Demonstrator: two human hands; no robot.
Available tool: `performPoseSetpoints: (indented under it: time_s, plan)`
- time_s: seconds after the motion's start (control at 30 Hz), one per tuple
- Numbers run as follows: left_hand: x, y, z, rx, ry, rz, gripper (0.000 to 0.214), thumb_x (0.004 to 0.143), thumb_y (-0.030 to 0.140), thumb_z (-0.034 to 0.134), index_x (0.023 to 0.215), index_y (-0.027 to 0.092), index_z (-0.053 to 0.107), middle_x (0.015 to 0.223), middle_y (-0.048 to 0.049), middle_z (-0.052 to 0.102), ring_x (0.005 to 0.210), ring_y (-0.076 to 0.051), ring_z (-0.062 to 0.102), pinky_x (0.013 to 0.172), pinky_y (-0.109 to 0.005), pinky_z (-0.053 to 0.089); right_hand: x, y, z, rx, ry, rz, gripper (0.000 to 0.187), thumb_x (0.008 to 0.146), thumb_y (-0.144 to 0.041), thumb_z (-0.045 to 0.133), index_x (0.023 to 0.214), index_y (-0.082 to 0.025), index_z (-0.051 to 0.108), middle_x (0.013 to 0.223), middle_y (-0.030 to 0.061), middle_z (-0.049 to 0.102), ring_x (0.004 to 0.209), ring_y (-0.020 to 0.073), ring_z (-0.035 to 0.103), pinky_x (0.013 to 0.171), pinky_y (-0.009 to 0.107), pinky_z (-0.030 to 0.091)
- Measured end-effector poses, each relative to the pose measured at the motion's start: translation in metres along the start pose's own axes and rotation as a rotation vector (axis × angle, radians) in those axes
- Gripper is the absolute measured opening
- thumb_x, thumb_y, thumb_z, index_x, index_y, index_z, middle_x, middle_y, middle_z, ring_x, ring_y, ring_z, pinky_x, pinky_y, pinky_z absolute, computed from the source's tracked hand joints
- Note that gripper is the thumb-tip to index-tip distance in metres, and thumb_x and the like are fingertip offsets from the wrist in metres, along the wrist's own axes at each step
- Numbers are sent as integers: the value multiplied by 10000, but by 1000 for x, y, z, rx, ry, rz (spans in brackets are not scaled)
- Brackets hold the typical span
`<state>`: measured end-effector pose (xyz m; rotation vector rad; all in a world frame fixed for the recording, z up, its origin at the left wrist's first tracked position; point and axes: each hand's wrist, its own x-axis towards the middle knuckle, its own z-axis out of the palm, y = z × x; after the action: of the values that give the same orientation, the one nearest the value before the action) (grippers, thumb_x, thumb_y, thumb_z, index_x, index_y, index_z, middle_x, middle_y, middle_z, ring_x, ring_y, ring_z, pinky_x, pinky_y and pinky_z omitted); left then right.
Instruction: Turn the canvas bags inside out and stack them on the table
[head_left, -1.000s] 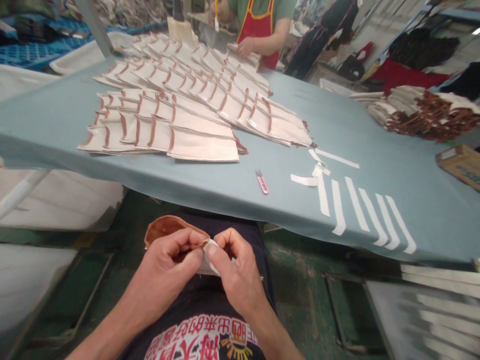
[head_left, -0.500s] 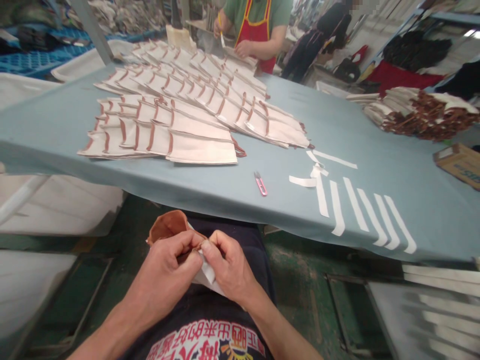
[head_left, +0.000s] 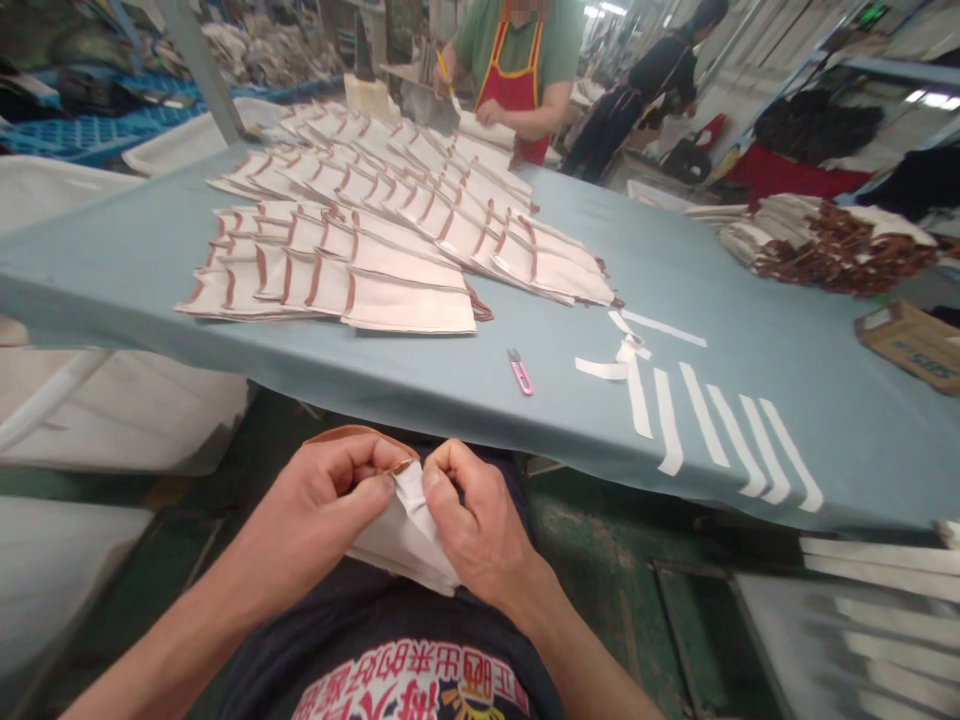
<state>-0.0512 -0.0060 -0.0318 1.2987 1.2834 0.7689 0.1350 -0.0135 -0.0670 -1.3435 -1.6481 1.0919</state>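
My left hand and my right hand are closed together in my lap, below the near edge of the table. Both pinch the same cream cloth piece with a brown trim edge, fingertips meeting at its top corner. The rest of the cloth hangs folded under my hands. A small pink thread snipper lies on the table just above my hands, untouched.
Overlapping rows of cream cloth pieces with brown trim cover the left of the table. White strips lie at the right. A pile of finished pieces and a cardboard box sit at far right. A person in a red apron works across the table.
My hands have shifted slightly while pinching the cloth; more of the cream cloth now shows beneath them and less brown trim. The view has tilted a little.
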Motion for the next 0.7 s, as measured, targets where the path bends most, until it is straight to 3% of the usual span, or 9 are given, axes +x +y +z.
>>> performPoseSetpoints:
  time_s: [0.1,0.17,0.27,0.33,0.4,0.47,0.57,0.7]
  plan:
    - [-1,5,-8,-37,-55,53,177,816,321,696,728,187,768,842,-15,760,669,-148,642,587,-197,483,0,-11,-14,6,80,-42,56,926,-286,611,948,-234,613,797,-7,711,690,174,678,687,293,523]
    - [-2,12,-9,-27,-89,123,150,838,269,679,745,194,769,823,3,733,666,-133,617,575,-181,467,1,-20,-27,24,103,-167,144,907,-244,630,1048,-219,647,951,42,790,867,200,762,838,324,591]
    - [-5,24,-5,-4,-126,198,143,862,248,658,745,204,728,751,28,659,629,-126,566,539,-178,461,9,-33,-42,-3,-9,-420,343,876,-219,642,1218,-204,649,1223,111,812,1151,239,766,1029,388,584]
    - [-10,29,-3,38,-139,232,163,874,251,640,730,210,704,717,38,630,602,-123,548,513,-179,451,17,-38,-47,-57,-104,-572,359,859,-230,647,1216,-200,642,1190,103,810,1093,238,760,1042,410,570]
    - [-15,29,-2,106,-137,289,181,882,214,604,738,214,713,697,48,643,581,-115,551,507,-175,439,23,-41,-48,-111,-176,-657,282,836,-248,638,1115,-209,644,977,41,782,875,209,720,955,394,564]
    - [-18,26,-2,182,-132,351,205,881,164,572,761,217,729,683,58,673,570,-106,570,511,-170,432,26,-42,-47,-169,-222,-635,189,804,-254,620,991,-225,625,805,-18,688,710,178,614,813,350,523]
    - [-20,18,-3,278,-110,413,238,881,127,535,792,219,736,658,73,689,537,-95,575,498,-176,405,22,-43,-43,-273,-279,-487,70,795,-266,599,828,-246,541,699,-43,573,631,161,496,651,310,373]
    - [-17,14,-4,370,-88,476,245,866,100,483,752,213,668,604,96,604,499,-73,515,492,-180,354,16,-38,-35,-216,-349,-288,155,817,-303,595,775,-261,452,613,-79,445,546,131,386,585,298,267]
